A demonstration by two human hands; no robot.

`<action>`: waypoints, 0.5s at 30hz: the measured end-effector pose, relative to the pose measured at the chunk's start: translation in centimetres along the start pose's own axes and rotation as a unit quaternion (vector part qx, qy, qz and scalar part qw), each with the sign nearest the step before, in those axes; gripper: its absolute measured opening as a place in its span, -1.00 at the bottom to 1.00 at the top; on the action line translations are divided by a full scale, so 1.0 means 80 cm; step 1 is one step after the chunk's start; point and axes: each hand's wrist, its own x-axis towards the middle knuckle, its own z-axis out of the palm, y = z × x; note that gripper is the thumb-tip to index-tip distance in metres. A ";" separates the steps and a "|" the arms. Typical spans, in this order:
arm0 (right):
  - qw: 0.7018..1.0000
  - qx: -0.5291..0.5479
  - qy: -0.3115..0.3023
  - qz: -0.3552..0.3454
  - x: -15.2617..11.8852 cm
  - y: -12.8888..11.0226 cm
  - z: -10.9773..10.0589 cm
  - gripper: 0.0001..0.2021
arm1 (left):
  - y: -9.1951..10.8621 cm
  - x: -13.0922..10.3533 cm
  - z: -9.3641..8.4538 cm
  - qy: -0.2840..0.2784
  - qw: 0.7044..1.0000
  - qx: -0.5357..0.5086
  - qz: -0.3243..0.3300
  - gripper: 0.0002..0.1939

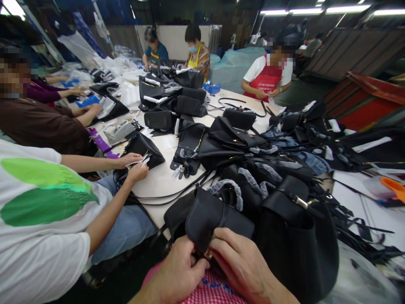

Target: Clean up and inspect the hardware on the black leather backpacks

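Note:
A black leather-look handbag [207, 213] rests at the table's near edge, its flap facing me. My left hand [182, 268] has its fingers curled on the bag just below the flap's left corner. My right hand [237, 257] is closed at the lower edge of the flap, with thumb and fingertips partly hidden. Between the two hands shows a small gold metal fitting [208, 254]; its exact form is too small to make out. Below lies red checked cloth [210, 291] on my lap. A larger black bag [297, 249] stands right beside my right hand.
Black bags [224, 139] with plastic-wrapped handles are heaped across the white table [155, 185]. At my left a person in a white shirt [38, 198] works on a black bag. Others sit or stand around the table. An orange tape dispenser [392, 188] lies at the right.

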 end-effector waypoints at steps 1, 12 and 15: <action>1.000 -0.010 -0.003 -0.016 0.002 0.000 -0.003 -0.79 | 0.003 -0.001 -0.001 0.002 1.000 0.015 0.007 -0.76; 0.983 0.007 -0.175 -0.054 0.031 -0.010 -0.035 -0.68 | 0.018 -0.010 -0.008 -0.041 0.995 0.077 0.049 -0.79; 0.983 -0.028 -0.168 -0.063 0.027 -0.015 -0.029 -0.71 | 0.014 -0.011 -0.008 -0.046 0.996 0.075 0.031 -0.84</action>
